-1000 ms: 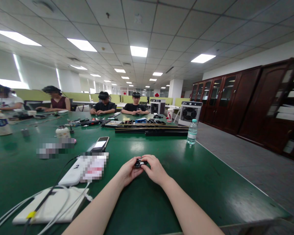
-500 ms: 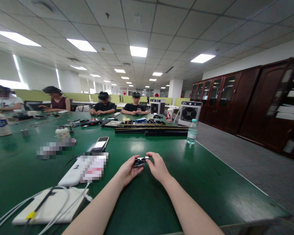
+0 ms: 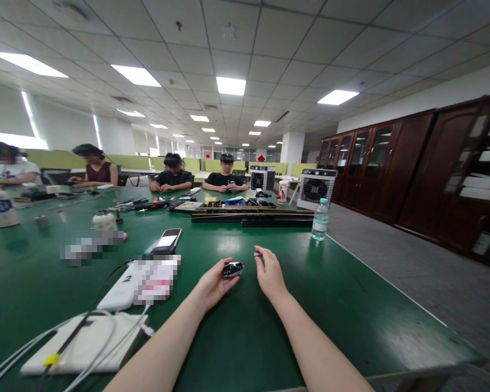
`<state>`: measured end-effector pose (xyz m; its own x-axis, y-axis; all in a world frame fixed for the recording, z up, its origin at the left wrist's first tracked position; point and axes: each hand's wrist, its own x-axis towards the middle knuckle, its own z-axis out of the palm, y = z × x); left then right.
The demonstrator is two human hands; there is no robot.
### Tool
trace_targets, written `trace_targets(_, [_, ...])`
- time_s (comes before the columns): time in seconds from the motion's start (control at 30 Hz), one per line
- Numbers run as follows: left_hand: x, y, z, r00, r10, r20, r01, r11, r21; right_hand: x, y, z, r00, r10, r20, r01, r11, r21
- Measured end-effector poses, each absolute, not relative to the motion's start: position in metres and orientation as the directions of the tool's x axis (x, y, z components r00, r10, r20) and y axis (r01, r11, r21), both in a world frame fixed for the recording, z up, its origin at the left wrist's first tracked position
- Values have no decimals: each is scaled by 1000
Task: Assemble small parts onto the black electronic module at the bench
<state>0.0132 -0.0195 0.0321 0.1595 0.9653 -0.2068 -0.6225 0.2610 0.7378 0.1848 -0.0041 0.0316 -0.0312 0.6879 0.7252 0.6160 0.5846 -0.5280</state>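
Note:
Above the green table, my left hand grips a small black-and-silver device between thumb and fingers. Parts show on its upper side, but its exact kind is too small to make out. To the right of it, apart from the device, my right hand pinches a tiny light-and-dark piece between thumb and fingertips. What that piece is I cannot tell.
Left of my arms lie a phone, a white power bank marked 2, and a white box with cables over it. A water bottle stands right, near black bars. Several people sit across the table.
My right hand has moved right, away from the device, with the tiny piece in its fingertips. The left hand holds the device in nearly the same place.

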Motion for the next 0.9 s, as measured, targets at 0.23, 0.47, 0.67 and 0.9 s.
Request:
trace_targets(0.23, [10,-16,27,193,961,-197,-657,276,701,188,-2,32,33,653,757,625,577,-525])
trace_targets(0.47, [12,-19,30,191,960,-205,-653,280,703,189,-2,34,67,622,780,623,585,-520])
trace_targets(0.67, [12,-19,31,187,959,-212,-644,282,711,189,-4,35,48,640,767,617,585,-526])
trace_targets(0.9, [11,-18,30,189,961,-203,-652,277,706,185,-8,37,-57,727,684,608,569,-554])
